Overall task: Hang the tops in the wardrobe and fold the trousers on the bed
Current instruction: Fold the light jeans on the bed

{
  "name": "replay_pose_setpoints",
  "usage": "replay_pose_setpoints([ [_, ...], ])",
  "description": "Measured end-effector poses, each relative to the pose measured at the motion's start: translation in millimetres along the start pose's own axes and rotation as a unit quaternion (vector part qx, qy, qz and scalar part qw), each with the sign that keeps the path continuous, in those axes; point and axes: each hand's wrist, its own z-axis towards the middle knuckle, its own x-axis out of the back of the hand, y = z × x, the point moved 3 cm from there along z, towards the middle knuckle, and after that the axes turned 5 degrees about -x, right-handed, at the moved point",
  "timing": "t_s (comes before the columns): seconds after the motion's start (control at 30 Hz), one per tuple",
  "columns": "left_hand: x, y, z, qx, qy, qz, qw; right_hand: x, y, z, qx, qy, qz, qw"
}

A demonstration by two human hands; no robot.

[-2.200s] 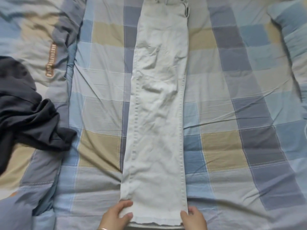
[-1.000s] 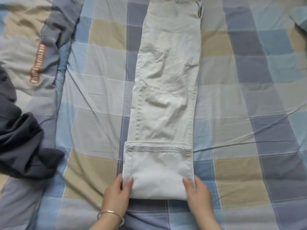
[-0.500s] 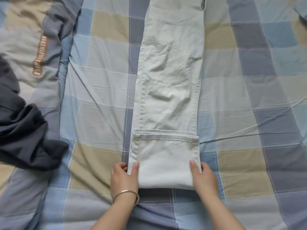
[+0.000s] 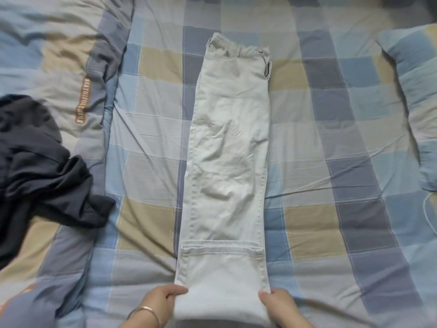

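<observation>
Folded hem pulled nearer, waistband now showing, creased pale cotton trousers (image 4: 227,174) lengthways on checked bed (image 4: 331,185), left hand (image 4: 160,301) and right hand (image 4: 281,306) pinching fold's corners, crumpled dark top (image 4: 40,176) left.

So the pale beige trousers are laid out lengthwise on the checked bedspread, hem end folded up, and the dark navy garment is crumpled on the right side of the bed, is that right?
Not quite: the dark navy garment lies crumpled on the left side of the checked bedspread, as the head view shows. The pale beige trousers do lie lengthwise, hem end folded up.
</observation>
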Motion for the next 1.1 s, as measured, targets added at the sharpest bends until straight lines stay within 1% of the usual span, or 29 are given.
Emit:
replay_pose_setpoints([
  [0.07, 6.7, 4.5, -9.6, -0.002, -0.023, 0.004, 1.0, 5.8, 0.2, -14.6, 0.006, 0.001, 0.0, 1.0],
  [0.1, 12.5, 15.0, -15.7, 0.008, -0.047, -0.006, 0.999, 12.1, -5.3, -20.0, 0.024, -0.001, 0.024, 0.999],
  [0.17, 28.7, 44.1, -18.4, 0.035, -0.068, -0.032, 0.997, 28.9, -20.6, -28.8, 0.074, -0.026, 0.068, 0.995],
  [0.23, 43.6, 68.7, -12.5, 0.021, -0.073, -0.014, 0.997, 46.3, -42.8, -35.2, 0.108, -0.043, 0.063, 0.991],
  [0.3, 55.9, 91.8, -4.5, -0.004, -0.077, -0.014, 0.997, 62.8, -62.5, -36.3, 0.107, -0.055, 0.064, 0.991],
  [0.33, 62.0, 100.0, -0.9, 0.0, -0.068, -0.051, 0.996, 68.3, -72.7, -34.9, 0.092, -0.069, 0.081, 0.99],
  [0.4, 75.0, 117.0, 9.8, 0.008, -0.023, -0.154, 0.988, 78.4, -89.9, -29.0, 0.084, -0.095, 0.1, 0.987],
  [0.47, 85.0, 133.6, 28.7, -0.005, 0.014, -0.224, 0.975, 87.8, -111.0, -14.8, 0.115, -0.063, 0.141, 0.981],
  [0.53, 87.8, 144.1, 49.9, -0.026, 0.04, -0.271, 0.961, 92.7, -130.8, 2.3, 0.136, 0.009, 0.229, 0.964],
  [0.57, 85.4, 147.4, 61.4, -0.039, 0.043, -0.292, 0.955, 91.9, -136.4, 12.0, 0.148, 0.046, 0.25, 0.956],
  [0.6, 81.0, 149.0, 72.3, -0.058, 0.042, -0.29, 0.954, 88.2, -140.2, 21.1, 0.157, 0.077, 0.245, 0.954],
  [0.63, 74.8, 148.2, 81.8, -0.078, 0.038, -0.262, 0.961, 82.4, -142.0, 29.9, 0.164, 0.097, 0.213, 0.958],
  [0.7, 59.2, 136.1, 100.3, -0.104, 0.029, -0.174, 0.979, 66.4, -137.5, 50.0, 0.172, 0.108, 0.119, 0.972],
  [0.73, 51.5, 127.8, 107.2, -0.101, 0.032, -0.144, 0.984, 59.6, -133.9, 57.5, 0.167, 0.113, 0.076, 0.976],
  [0.8, 42.8, 116.3, 113.7, -0.089, 0.074, -0.099, 0.988, 51.8, -131.6, 67.7, 0.153, 0.125, 0.029, 0.98],
  [0.87, 39.6, 114.6, 114.4, -0.095, 0.117, -0.059, 0.987, 49.3, -136.1, 72.1, 0.158, 0.143, 0.031, 0.976],
  [0.97, 39.5, 117.4, 113.2, -0.157, 0.192, -0.006, 0.969, 45.8, -140.7, 75.2, 0.2, 0.18, 0.075, 0.96],
  [1.03, 40.0, 117.6, 114.9, -0.183, 0.243, 0.001, 0.953, 43.6, -142.5, 78.1, 0.215, 0.199, 0.081, 0.953],
  [1.1, 37.0, 113.5, 120.4, -0.179, 0.257, -0.011, 0.95, 41.8, -142.5, 80.5, 0.22, 0.21, 0.061, 0.951],
])
